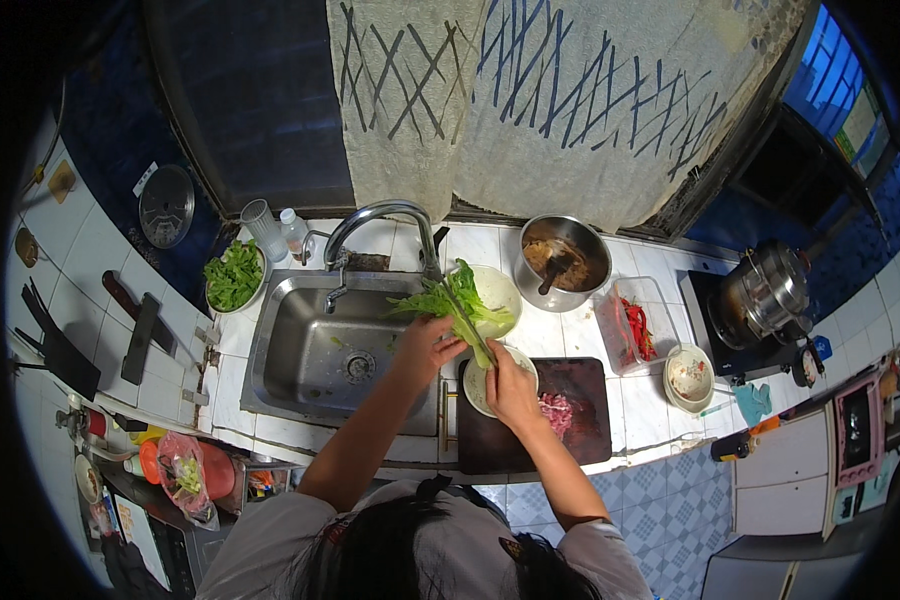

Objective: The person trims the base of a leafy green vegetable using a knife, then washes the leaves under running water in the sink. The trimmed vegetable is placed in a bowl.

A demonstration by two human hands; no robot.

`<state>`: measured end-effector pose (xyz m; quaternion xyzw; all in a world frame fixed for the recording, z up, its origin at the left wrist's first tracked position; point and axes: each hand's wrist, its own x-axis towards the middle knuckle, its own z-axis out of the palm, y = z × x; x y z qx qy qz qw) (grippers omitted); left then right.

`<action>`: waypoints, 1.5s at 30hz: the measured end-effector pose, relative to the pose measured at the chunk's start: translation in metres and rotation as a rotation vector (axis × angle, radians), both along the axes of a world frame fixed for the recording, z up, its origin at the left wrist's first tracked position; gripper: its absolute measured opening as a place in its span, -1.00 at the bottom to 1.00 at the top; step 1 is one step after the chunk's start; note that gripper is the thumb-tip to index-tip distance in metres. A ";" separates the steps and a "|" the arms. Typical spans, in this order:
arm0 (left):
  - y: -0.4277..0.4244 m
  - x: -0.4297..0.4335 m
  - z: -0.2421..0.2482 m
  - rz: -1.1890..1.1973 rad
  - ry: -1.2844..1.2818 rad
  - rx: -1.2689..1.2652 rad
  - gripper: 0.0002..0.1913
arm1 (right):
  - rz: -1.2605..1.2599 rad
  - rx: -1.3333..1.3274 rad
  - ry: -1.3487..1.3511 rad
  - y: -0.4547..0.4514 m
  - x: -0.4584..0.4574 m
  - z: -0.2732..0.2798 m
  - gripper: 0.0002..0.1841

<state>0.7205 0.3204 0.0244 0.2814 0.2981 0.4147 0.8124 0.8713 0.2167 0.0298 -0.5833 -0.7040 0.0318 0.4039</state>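
My right hand (511,388) grips the pale stalk end of a leafy green vegetable (461,324), probably lettuce. Along it runs a thin dark strip that I cannot identify. My left hand (424,351) is at the vegetable's left side, fingers partly spread; whether they hold it is unclear. Beneath the right hand, a pale bowl (474,394) rests over the corner of a dark cutting board (585,375). Chopped raw meat (555,414) lies on the board, partly hidden by that hand. Behind the vegetable stands a larger pale bowl (506,285) with leaf in or over it.
A steel sink (300,360) with a curved faucet (379,210) is at left, beside a bowl of greens (234,276). To the right are a steel pot (562,300), a clear container of red chilies (637,330), stacked bowls (688,379) and a lidded pot (757,292) on a cooktop.
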 end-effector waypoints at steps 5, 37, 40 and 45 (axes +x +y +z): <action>0.011 -0.003 0.009 0.058 -0.089 -0.166 -0.57 | 0.001 0.073 0.021 -0.004 0.001 0.010 -0.54; -0.002 0.013 0.022 -0.112 -0.131 -0.267 -0.82 | -0.094 0.218 0.188 -0.007 0.003 0.011 -0.87; 0.000 0.016 0.019 -0.081 -0.146 -0.360 -0.78 | -0.105 0.270 0.203 -0.007 0.001 0.012 -0.92; 0.007 0.015 0.020 -0.072 -0.082 -0.366 -0.79 | -0.087 0.249 0.191 -0.009 0.004 0.017 -0.93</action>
